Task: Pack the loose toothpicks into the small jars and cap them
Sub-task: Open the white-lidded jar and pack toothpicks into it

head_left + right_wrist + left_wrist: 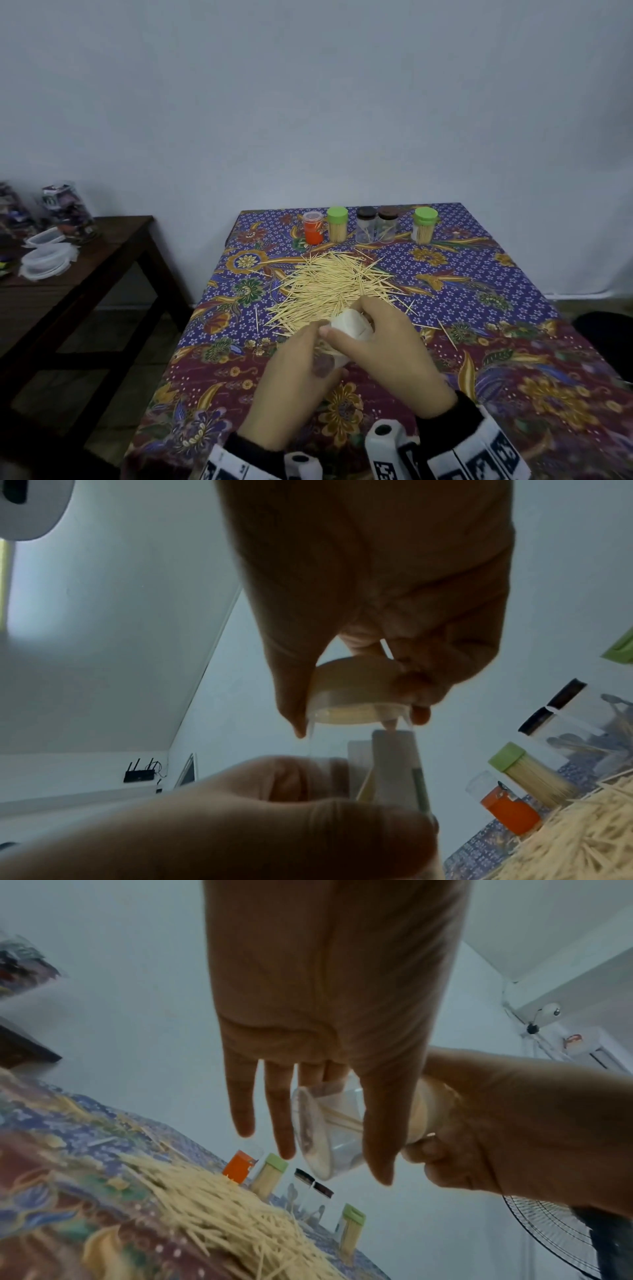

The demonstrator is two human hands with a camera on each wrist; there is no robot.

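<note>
My left hand point(308, 349) holds a small clear jar point(325, 1131) tilted on its side above the near edge of the toothpick pile point(329, 287), thumb point(377, 1137) on one wall and fingers behind. A few toothpicks lie inside the jar. My right hand point(380, 332) grips the jar's white cap point(351, 323), fingers curled round its rim point(352, 696) at the jar's mouth. Whether the cap is fully seated I cannot tell. The loose toothpicks are spread across the middle of the patterned tablecloth point(496, 342).
Along the table's far edge stand an orange jar point(313, 228), two green-capped jars full of toothpicks point(337, 224) point(424, 224) and two dark-capped clear jars point(376, 224). A dark wooden side table point(113, 246) with plastic containers stands left. A fan point(548, 1240) stands right.
</note>
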